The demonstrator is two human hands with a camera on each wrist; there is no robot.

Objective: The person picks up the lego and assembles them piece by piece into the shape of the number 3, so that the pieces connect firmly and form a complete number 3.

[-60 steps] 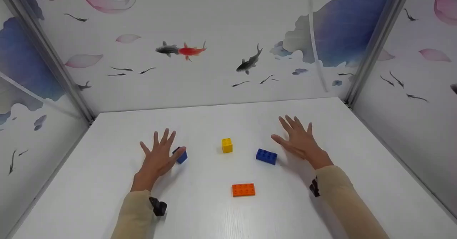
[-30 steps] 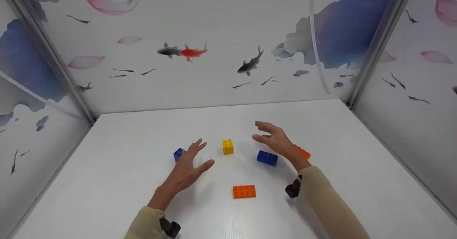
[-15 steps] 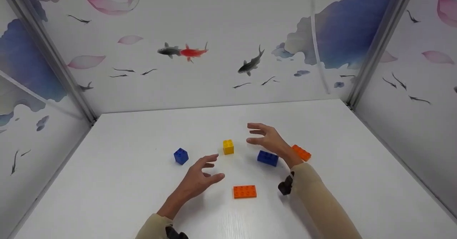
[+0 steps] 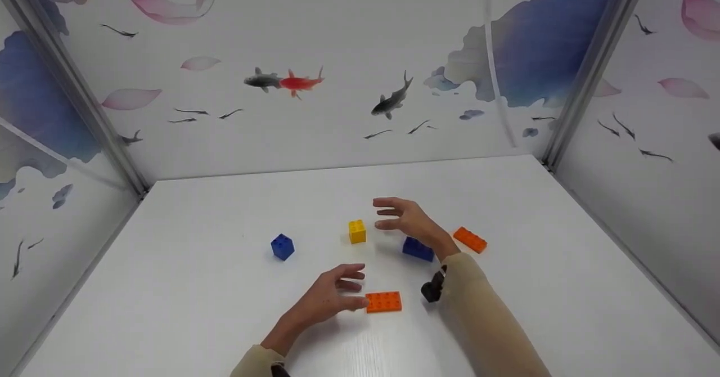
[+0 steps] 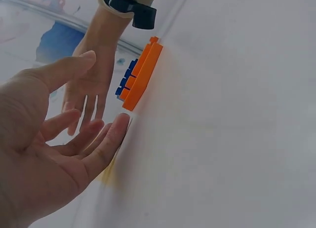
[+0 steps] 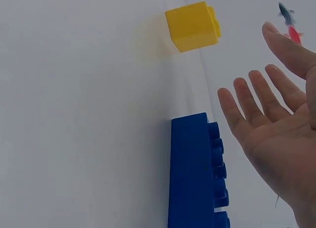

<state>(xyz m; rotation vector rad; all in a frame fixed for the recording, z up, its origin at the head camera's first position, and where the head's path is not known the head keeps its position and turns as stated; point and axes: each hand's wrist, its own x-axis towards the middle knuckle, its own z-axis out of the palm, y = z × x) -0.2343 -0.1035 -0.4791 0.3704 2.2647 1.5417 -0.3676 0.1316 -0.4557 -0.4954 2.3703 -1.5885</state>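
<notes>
My left hand (image 4: 332, 295) is at the left end of the orange brick (image 4: 384, 302), its thumb overlapping that brick's edge in the head view. Its fingers are apart and slightly bent, with nothing between them in the left wrist view. My right hand (image 4: 408, 218) hovers just right of the small yellow brick (image 4: 357, 232), fingers spread toward it and holding nothing. Under the right wrist lies a long blue brick (image 4: 417, 249), partly covered by the arm. The right wrist view shows the yellow brick (image 6: 193, 26) and the blue brick (image 6: 190, 173) beside the open palm.
A small blue brick (image 4: 282, 247) stands to the left on the white table (image 4: 169, 287). Another orange brick (image 4: 470, 239) lies right of the right wrist. Printed walls (image 4: 315, 135) enclose the table at the back and both sides.
Both hands have come inward from the sides, the left one also toward the near orange brick. The far orange brick and the small blue brick are now uncovered. No brick has visibly moved.
</notes>
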